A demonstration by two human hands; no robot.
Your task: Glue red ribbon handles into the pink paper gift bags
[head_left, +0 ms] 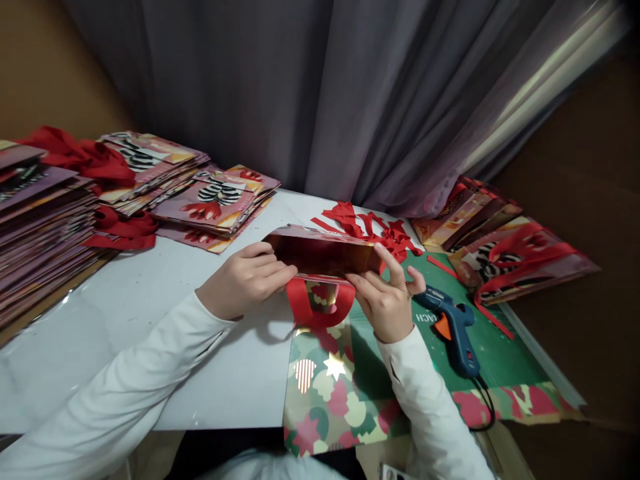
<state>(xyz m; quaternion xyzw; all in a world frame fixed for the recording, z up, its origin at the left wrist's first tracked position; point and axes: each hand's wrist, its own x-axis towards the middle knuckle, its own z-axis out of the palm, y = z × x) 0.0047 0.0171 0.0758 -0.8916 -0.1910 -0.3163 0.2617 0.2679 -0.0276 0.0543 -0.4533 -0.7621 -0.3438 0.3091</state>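
A gift bag (330,380) with a red, green and gold star pattern lies flat on the table, its mouth held apart at the far end. My left hand (245,279) pinches the left side of the bag's mouth, fingers closed on the rim. My right hand (387,297) grips the right side of the rim, thumb and fingers pressed on it. A red ribbon handle (313,310) loops down from the near rim between both hands. Both sleeves are white.
A blue glue gun (453,330) lies on a green cutting mat (500,350) right of my hand. Red ribbon pieces (373,230) lie behind the bag. Stacks of flat bags stand at left (45,220), back left (215,203) and right (505,250). A grey curtain hangs behind.
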